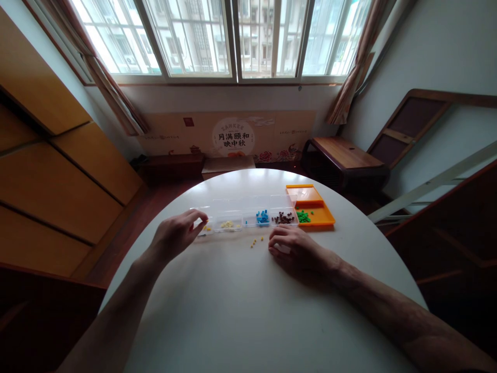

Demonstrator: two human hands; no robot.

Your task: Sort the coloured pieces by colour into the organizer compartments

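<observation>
Grip (292, 244), right, palm-down near yellow pieces (253, 243)

1. Left of my right hand (294, 246), loose yellow pieces (254, 242) obstruct a low slide toward my left hand (176, 228).
2. Beyond my right hand, the clear box (251, 217) and orange tray (321, 213) block low passage.
3. Nearer me than both hands, the tabletop (233, 300) leaves room between my forearms.

Domestic interior, apparently a room in an apartment. Indicative features: gathered curtains (112, 93) flanking a wide sliding window (234, 52), with multi-storey building fronts (254, 49) visible through it; wood-toned cabinet panels (62, 202) at left; dark reddish floor (165, 199); low wooden side table (344, 151) at right; round white desk (217, 311) in the foreground.
</observation>
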